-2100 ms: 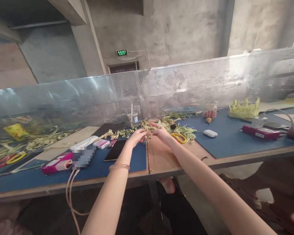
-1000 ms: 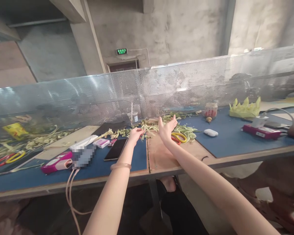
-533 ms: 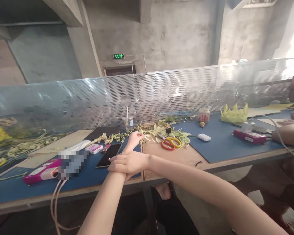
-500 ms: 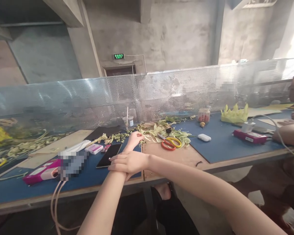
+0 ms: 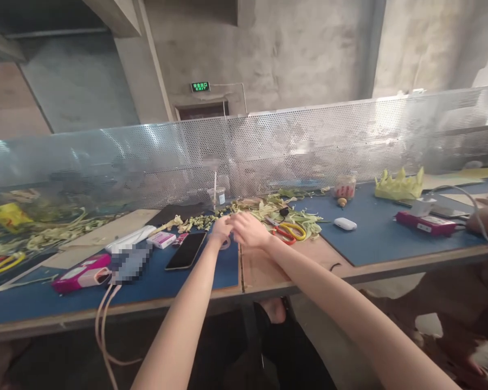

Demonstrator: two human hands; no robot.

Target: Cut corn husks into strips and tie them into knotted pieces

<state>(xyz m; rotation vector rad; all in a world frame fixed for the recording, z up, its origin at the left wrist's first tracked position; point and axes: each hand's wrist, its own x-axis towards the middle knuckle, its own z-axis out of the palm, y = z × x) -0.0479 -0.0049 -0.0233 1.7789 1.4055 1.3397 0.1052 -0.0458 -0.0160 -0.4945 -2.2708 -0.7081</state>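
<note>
Pale bangle (image 5: 225, 244) at five o'clock of my left hand (image 5: 219, 229) looks mostly off, perhaps not yet free. My right hand (image 5: 249, 230) overlaps the left; I can't tell either grip's hold.

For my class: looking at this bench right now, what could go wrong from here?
The scissors lie close beside the right hand; a careless sideways move might meet the blades. The bangle by the left hand, its support hard to see, might drop. The cup stands just beyond the hands, so a forward reach could tip it.
</note>
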